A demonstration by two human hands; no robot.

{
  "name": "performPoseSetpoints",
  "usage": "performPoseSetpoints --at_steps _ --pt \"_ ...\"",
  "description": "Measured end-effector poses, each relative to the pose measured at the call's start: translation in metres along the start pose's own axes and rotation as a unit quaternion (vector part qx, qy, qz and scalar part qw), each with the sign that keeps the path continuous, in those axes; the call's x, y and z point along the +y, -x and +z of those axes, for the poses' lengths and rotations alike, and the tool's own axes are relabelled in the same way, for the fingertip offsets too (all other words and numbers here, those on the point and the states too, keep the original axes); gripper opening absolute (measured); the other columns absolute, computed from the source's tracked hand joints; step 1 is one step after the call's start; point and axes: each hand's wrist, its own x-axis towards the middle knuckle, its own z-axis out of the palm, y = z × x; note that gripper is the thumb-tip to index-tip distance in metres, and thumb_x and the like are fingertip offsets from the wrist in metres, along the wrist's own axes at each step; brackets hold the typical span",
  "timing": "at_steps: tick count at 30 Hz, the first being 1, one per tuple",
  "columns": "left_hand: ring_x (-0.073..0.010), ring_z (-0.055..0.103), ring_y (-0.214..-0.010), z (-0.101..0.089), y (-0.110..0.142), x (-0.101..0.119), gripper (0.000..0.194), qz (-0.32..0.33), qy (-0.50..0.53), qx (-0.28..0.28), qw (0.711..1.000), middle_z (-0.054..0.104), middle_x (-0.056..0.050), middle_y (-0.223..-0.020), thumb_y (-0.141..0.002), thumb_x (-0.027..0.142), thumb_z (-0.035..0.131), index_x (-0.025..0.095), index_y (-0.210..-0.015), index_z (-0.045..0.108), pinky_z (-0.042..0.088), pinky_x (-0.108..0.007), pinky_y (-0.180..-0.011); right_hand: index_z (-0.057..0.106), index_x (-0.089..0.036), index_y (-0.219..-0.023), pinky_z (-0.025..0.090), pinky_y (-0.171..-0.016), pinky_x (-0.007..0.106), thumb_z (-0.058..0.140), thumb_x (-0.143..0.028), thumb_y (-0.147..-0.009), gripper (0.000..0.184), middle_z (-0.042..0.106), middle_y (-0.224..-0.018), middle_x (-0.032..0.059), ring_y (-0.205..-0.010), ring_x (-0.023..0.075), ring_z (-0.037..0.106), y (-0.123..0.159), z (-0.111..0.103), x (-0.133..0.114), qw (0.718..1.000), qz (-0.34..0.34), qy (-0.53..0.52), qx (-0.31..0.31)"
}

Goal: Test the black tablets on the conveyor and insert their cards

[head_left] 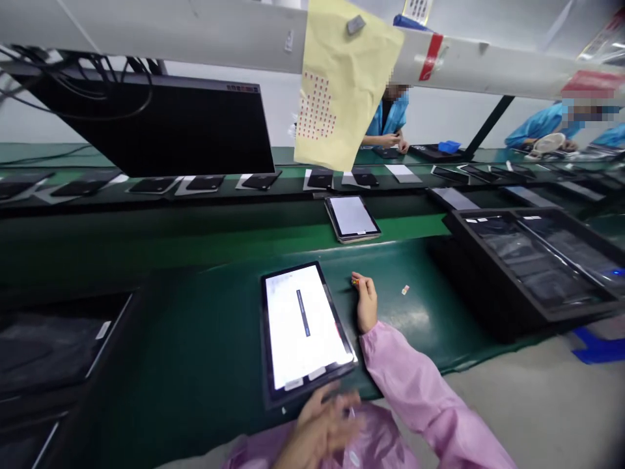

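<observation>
Tablet [286,339] lies face up on the green tabletop [209,339], its screen lit white, with pale labels along its near border. Just beside its right side, the grip of the right hand [367,306] pinches a small red-and-yellow piece [355,282] between the fingertips. Near the tablet's near edge, the left hand [322,426] is blurred; I cannot tell whether its grip is spread or pressed together, or whether it touches the tablet. At the right, a black tray [547,317] is split by a divider into two compartments, both with dark, glossy contents, pale labels showing at their far ends. Another black tray [110,381] fills the near left corner, with dark, shiny contents and a white label. A wide stretch of green surface separates this tray from the tablet; a narrower one runs from the right hand to the right tray, and a small pale card [405,290] lies there. Beyond the tabletop's far edge, well apart from the tablet, sits a stack of tablets [354,217]. Toward the near side, the tablet leaves only a thin strip before the tabletop's edge, and the right tray's near corner also comes close to that edge.
</observation>
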Motion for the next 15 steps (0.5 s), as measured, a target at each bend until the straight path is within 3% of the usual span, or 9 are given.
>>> performPoseSetpoints --at_steps 2,3,4,6,8,9,13,15 --pt "-0.0270 0.070 -0.052 -0.034 -0.003 0.009 0.033 0.009 -0.076 -0.084 0.994 0.071 -0.004 -0.059 -0.052 0.056 0.085 0.027 -0.060 0.073 0.059 -0.035 -0.051 0.058 -0.020 -0.082 0.039 -0.103 0.041 0.056 -0.064 -0.082 0.044 0.067 -0.120 0.0092 -0.109 0.0211 0.060 0.003 -0.001 -0.003 0.999 0.032 -0.016 -0.032" --pt "-0.0264 0.072 -0.059 -0.052 -0.011 0.017 0.037 0.043 -0.119 -0.067 0.990 0.072 -0.004 -0.063 -0.057 0.062 0.080 0.026 -0.062 0.073 0.062 -0.037 -0.061 0.056 -0.021 -0.079 0.038 -0.104 0.041 0.058 -0.065 -0.080 0.045 0.066 -0.123 0.0095 -0.111 0.0220 0.060 0.005 0.001 -0.005 0.997 0.049 -0.025 -0.051" --pt "-0.0269 0.074 -0.076 -0.068 -0.024 0.025 0.042 0.070 -0.135 -0.013 0.988 0.076 -0.006 -0.078 -0.067 0.067 0.070 0.025 -0.073 0.075 0.061 -0.040 -0.079 0.055 -0.021 -0.077 0.038 -0.105 0.041 0.060 -0.066 -0.078 0.045 0.065 -0.125 0.0096 -0.114 0.0229 0.060 0.008 0.005 -0.007 0.995 0.065 -0.034 -0.070" --pt "-0.0284 0.057 -0.127 -0.087 -0.059 0.037 0.057 0.126 -0.129 0.187 0.966 0.066 -0.012 -0.128 -0.082 0.066 0.055 0.023 -0.117 0.066 0.038 -0.044 -0.115 0.054 -0.021 -0.075 0.037 -0.106 0.041 0.064 -0.066 -0.075 0.046 0.066 -0.127 0.0092 -0.118 0.0245 0.059 0.016 0.014 -0.012 0.989 0.093 -0.054 -0.104" --pt "-0.0283 0.021 -0.150 -0.085 -0.093 0.042 0.071 0.137 -0.121 0.259 0.949 0.034 -0.014 -0.157 -0.088 0.061 0.050 0.017 -0.143 0.042 0.010 -0.046 -0.125 0.052 -0.022 -0.073 0.036 -0.106 0.040 0.066 -0.066 -0.074 0.046 0.068 -0.122 0.0079 -0.121 0.0254 0.058 0.026 0.023 -0.018 0.982 0.112 -0.075 -0.129" --pt "-0.0275 0.013 -0.151 -0.079 -0.104 0.041 0.073 0.138 -0.117 0.266 0.947 0.025 -0.014 -0.161 -0.090 0.059 0.047 0.016 -0.148 0.034 0.006 -0.045 -0.125 0.051 -0.022 -0.072 0.037 -0.105 0.040 0.067 -0.066 -0.073 0.047 0.070 -0.119 0.0073 -0.121 0.0257 0.058 0.031 0.025 -0.022 0.980 0.118 -0.086 -0.135" --pt "-0.0230 0.023 -0.149 -0.054 -0.111 0.028 0.068 0.136 -0.088 0.217 0.963 0.024 -0.009 -0.162 -0.096 0.055 0.033 0.020 -0.153 0.021 0.023 -0.037 -0.124 0.046 -0.023 -0.070 0.040 -0.102 0.041 0.066 -0.068 -0.074 0.049 0.072 -0.115 0.0051 -0.117 0.0254 0.061 0.051 0.021 -0.036 0.978 0.121 -0.118 -0.123" --pt "-0.0235 0.022 -0.150 -0.052 -0.104 0.024 0.069 0.131 -0.073 0.199 0.968 0.021 -0.006 -0.163 -0.095 0.057 0.035 0.023 -0.154 0.020 0.022 -0.038 -0.124 0.047 -0.023 -0.070 0.036 -0.106 0.041 0.065 -0.065 -0.076 0.047 0.071 -0.119 0.0050 -0.123 0.0248 0.057 0.060 0.012 -0.043 0.981 0.114 -0.120 -0.104"
